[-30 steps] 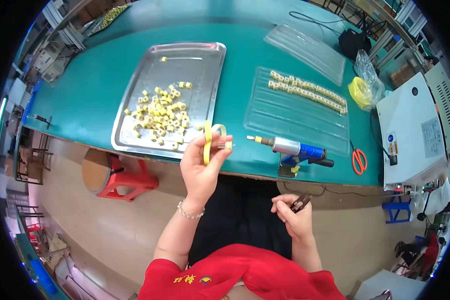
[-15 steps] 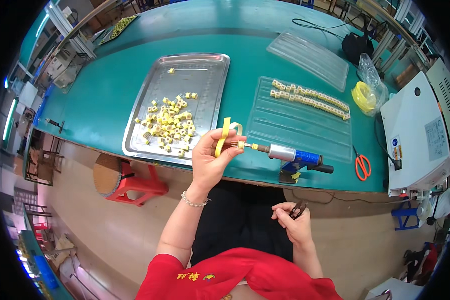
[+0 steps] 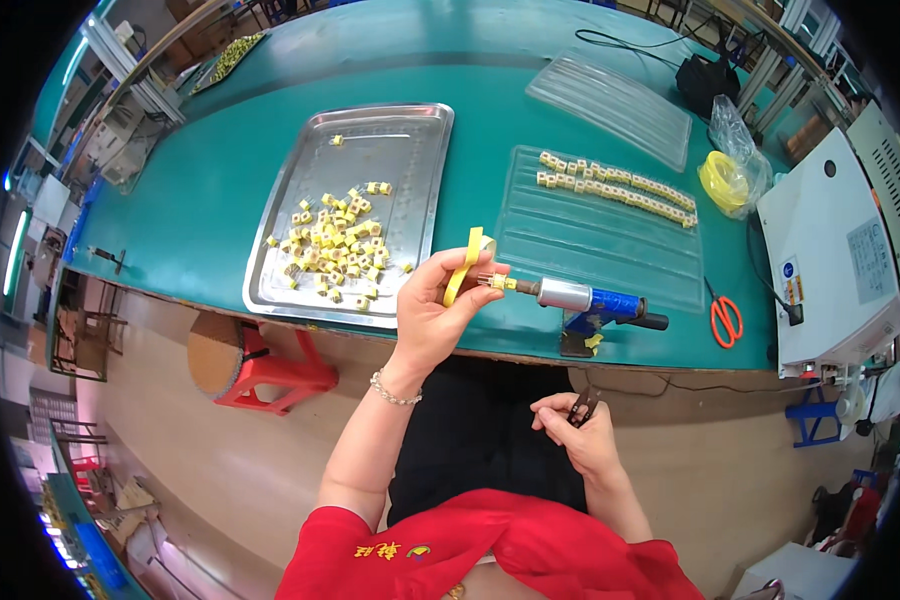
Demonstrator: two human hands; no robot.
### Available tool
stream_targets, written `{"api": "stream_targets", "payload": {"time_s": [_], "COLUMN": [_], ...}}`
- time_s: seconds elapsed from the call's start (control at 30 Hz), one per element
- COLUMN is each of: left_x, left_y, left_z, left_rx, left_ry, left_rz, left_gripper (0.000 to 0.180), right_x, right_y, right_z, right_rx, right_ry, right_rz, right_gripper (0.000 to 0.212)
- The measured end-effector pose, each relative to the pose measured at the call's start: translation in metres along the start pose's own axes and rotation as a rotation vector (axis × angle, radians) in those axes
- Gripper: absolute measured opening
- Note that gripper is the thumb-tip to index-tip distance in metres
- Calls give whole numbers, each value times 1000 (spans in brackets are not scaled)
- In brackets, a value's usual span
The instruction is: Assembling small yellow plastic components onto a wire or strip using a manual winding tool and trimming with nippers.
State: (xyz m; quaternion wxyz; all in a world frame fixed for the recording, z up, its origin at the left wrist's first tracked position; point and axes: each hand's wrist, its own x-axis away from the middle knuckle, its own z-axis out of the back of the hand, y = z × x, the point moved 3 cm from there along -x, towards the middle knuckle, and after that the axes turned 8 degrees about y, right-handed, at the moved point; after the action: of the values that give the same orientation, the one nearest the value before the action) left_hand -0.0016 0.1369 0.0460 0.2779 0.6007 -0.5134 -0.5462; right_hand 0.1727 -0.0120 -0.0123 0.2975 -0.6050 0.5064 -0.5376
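We are looking down from the person's head through the left one of two side-by-side fisheye cameras, and we are facing forward across the green bench (image 3: 195,215). We are hovering close above the red shirt (image 3: 495,545) at the lower edge, with the left hand (image 3: 433,315) showing mid-frame and the right hand (image 3: 588,437) lower, while straight edges are bending toward the dark rim.

The left hand (image 3: 442,305) covers part of the small yellow piece (image 3: 498,282), whose contact with the tip of the blue-and-silver tool (image 3: 610,303) is too small to make out. The right hand (image 3: 582,435) hides part of a dark tool (image 3: 584,405), and the lower edge cuts off the red shirt (image 3: 490,550).
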Motion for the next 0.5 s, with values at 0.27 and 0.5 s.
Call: {"api": "stream_targets", "payload": {"time_s": [0.27, 0.5], "left_x": [60, 135], "left_y": [3, 9], "left_z": [31, -3], "left_rx": [56, 275], "left_ry": [271, -55], "left_rz": [2, 397], "left_gripper": [33, 21], "right_x": [4, -5], "right_y": [-28, -61], "right_z": [-1, -25], "right_rx": [170, 394], "right_ry": [86, -106], "right_rz": [232, 283], "right_gripper": [9, 9]}}
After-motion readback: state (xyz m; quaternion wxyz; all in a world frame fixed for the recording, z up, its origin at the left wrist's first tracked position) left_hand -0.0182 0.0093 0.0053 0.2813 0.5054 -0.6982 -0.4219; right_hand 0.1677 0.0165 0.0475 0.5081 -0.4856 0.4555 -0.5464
